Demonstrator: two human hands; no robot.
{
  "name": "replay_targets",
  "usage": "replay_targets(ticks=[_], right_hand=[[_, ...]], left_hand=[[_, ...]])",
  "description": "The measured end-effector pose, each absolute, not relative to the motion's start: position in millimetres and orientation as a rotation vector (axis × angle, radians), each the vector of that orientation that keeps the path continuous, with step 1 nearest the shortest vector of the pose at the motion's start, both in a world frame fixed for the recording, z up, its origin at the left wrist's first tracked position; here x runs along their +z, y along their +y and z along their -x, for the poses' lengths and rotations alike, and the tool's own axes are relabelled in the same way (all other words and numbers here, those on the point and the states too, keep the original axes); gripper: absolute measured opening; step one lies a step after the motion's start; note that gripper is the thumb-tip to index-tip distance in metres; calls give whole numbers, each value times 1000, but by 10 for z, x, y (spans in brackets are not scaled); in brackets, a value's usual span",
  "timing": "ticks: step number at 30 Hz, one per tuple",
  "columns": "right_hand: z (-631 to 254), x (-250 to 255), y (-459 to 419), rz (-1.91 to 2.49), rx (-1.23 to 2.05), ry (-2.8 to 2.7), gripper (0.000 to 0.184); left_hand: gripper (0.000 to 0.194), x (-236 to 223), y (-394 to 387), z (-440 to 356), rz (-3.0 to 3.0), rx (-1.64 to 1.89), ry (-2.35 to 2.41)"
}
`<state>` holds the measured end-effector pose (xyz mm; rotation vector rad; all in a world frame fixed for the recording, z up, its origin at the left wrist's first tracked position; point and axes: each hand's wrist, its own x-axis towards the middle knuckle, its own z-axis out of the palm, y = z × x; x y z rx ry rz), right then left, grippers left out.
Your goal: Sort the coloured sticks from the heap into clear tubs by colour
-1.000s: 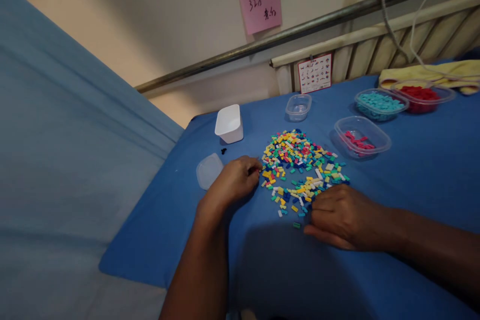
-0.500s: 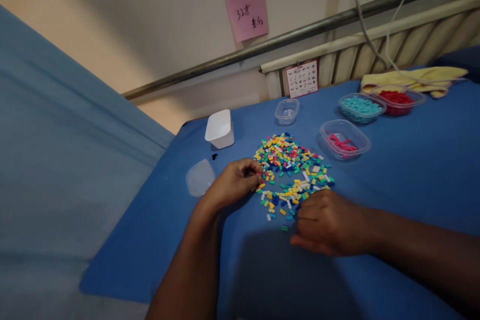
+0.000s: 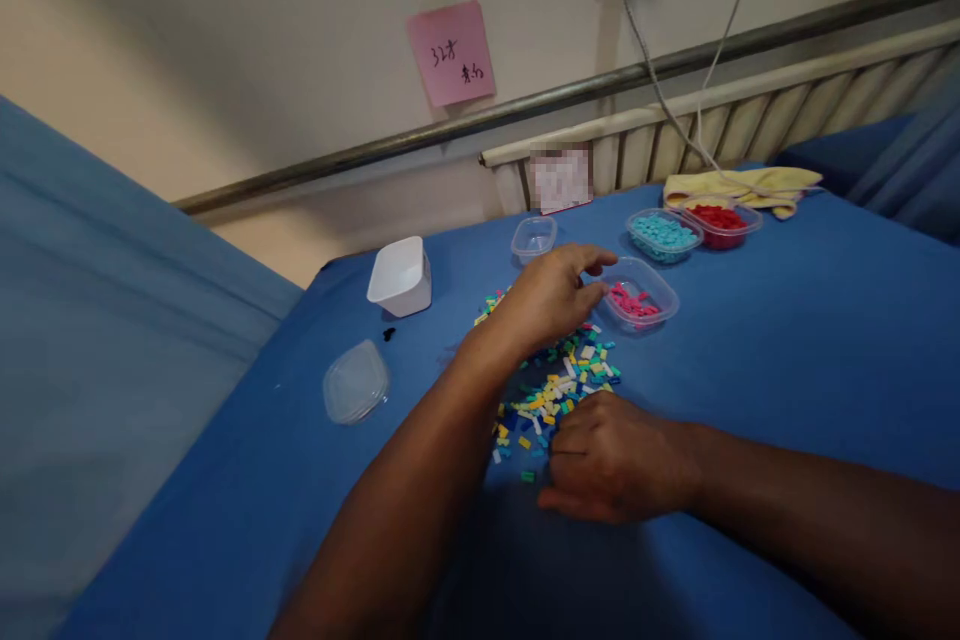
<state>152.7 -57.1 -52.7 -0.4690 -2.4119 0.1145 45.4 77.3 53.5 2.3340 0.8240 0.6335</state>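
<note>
My left hand (image 3: 559, 292) reaches over the pile of small colourful bricks (image 3: 551, 400) to the left rim of a clear tub (image 3: 664, 300). Its thumb and forefinger are apart, with nothing visible between them. Pink bricks (image 3: 634, 302) lie inside that tub. Curled on the blue cloth, my right hand (image 3: 607, 460) rests at the near right edge of the pile, its fingers folded under. Whatever they may hold is hidden. A single green brick (image 3: 528, 476) lies just left of that hand. My left forearm and hand cover much of the pile.
Behind the pile stand a white box (image 3: 401, 280) and a small clear tub (image 3: 534, 238). Tubs of turquoise bricks (image 3: 664, 232) and red bricks (image 3: 716, 218) sit back right, before a yellow cloth (image 3: 739, 188). A clear lid (image 3: 356, 382) lies left, near a small black object (image 3: 388, 333).
My left hand has left the pile's left edge, crossed over it rightward to the tub of pink bricks, and its fingers have parted. My right hand stays curled beside the pile. The view has shifted.
</note>
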Motion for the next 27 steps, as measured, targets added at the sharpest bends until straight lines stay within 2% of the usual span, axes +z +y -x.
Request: replay_targets(ticks=[4,10,16,27], right_hand=[[-1517,-536,-615,459,175,-2428,43],[-1492,-554,-639,465,224,-2414,44],[-1494,-543,-649,472,215,-2425,43],[-1506,-523,-652,494,225,-2488,40]], left_hand=[[14,708,683,111,-2352,424,1073],[18,639,310,882,-2293,30,1365],[23,340,189,995,-2434,-88,1398],[14,289,223,1088,-2529,-132,1353]])
